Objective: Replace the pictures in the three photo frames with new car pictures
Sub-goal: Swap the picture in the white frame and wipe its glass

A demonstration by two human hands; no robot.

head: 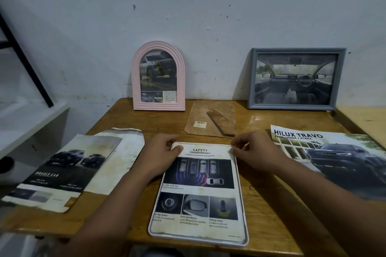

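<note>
White frame [243, 238] under both hands' grip

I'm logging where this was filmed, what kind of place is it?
Probably a plain room at home or a small workshop: a worn wooden table pushed against a scuffed white wall, with a white shelf unit beside it.

"SAFETY" heads the framed sheet [198, 192]; "HILUX TRAVO" tops the right brochure [334, 158]
</note>
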